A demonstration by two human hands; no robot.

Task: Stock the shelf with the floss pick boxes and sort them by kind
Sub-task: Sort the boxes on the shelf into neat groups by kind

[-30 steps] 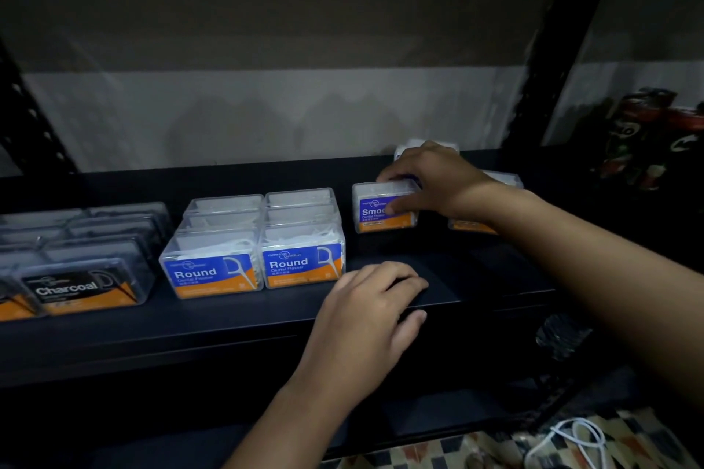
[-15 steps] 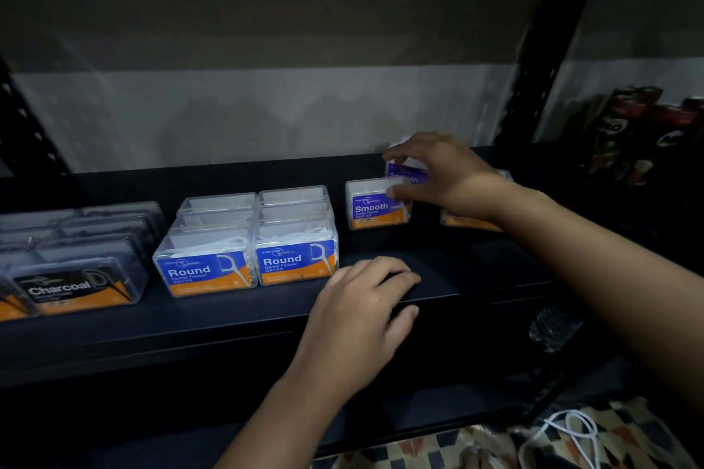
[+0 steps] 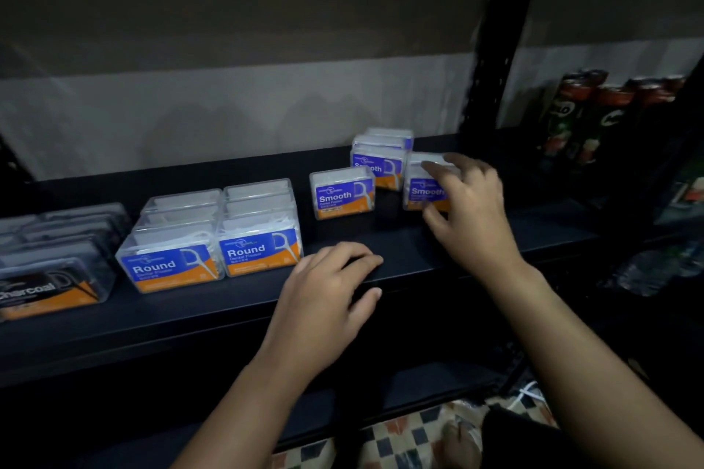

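Three kinds of floss pick boxes stand on the black shelf (image 3: 190, 320): Charcoal boxes (image 3: 49, 286) at the left, two rows of Round boxes (image 3: 171, 263) in the middle, Smooth boxes to the right. One Smooth box (image 3: 343, 194) stands alone, and more Smooth boxes (image 3: 381, 160) sit behind it. My right hand (image 3: 468, 209) reaches over the rightmost Smooth box (image 3: 421, 188), with spread fingertips at its top and the thumb low in front; it is blurred. My left hand (image 3: 331, 289) rests on the shelf's front edge, holding nothing.
A black upright post (image 3: 491, 49) bounds the shelf on the right. Beyond it stand dark green drink packs (image 3: 571, 118), with plastic bottles (image 3: 647, 274) lower down. A checked floor (image 3: 419, 430) and a white cable (image 3: 529, 392) show below.
My right hand has let go of the rear Smooth box, which now stands behind the front one, and has moved right onto the rightmost box. My left hand has stayed put.
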